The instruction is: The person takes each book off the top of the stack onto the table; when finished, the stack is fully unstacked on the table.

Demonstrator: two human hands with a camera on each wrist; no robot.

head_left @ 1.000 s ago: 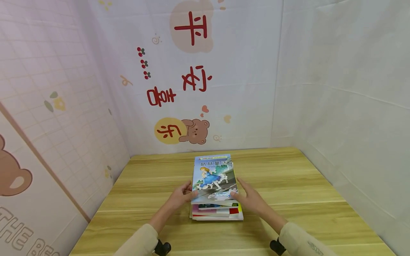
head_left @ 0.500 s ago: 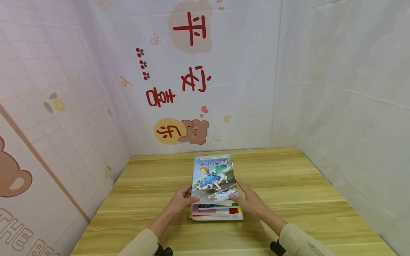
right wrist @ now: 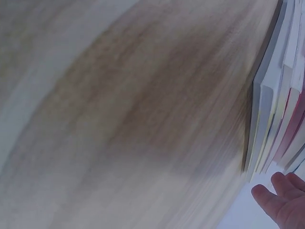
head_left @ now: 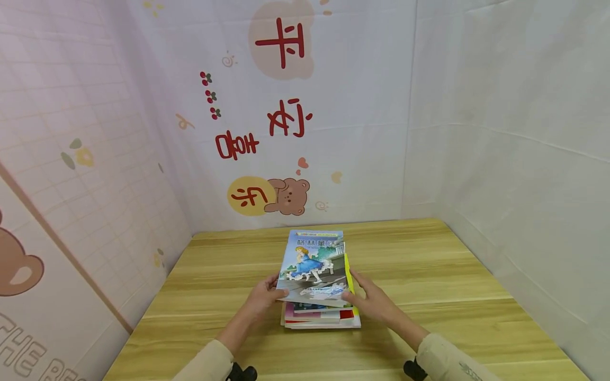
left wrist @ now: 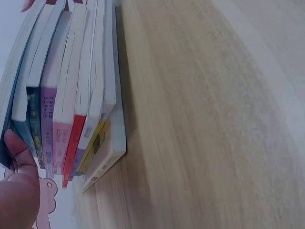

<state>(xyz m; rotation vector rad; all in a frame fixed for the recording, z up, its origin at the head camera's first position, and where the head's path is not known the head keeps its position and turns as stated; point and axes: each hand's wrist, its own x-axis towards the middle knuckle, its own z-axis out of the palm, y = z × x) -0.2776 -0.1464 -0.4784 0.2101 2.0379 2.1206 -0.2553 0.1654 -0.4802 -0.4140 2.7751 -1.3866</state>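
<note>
A stack of books (head_left: pixel 324 322) lies on the wooden table in the head view. On top is a blue-covered storybook (head_left: pixel 312 264) showing a girl in a blue dress, skewed left over the pile. My left hand (head_left: pixel 263 297) grips this top book's lower left edge, thumb on the cover. My right hand (head_left: pixel 374 301) holds the stack's right side near the top, thumb over the cover's lower right corner. In the left wrist view, the left thumb (left wrist: pixel 20 150) presses the outermost book's edge. The right wrist view shows extended fingers (right wrist: pixel 274 198) beside the books' ends.
The wooden table (head_left: pixel 452 296) extends around the stack on both sides. Behind it hangs a white backdrop (head_left: pixel 367 106) with red characters and a bear print. White cloth walls (head_left: pixel 514 159) stand to either side.
The top book's lower end has swung left with my left hand, uncovering a yellow-edged book at the right. My right hand has stayed nearly in place.
</note>
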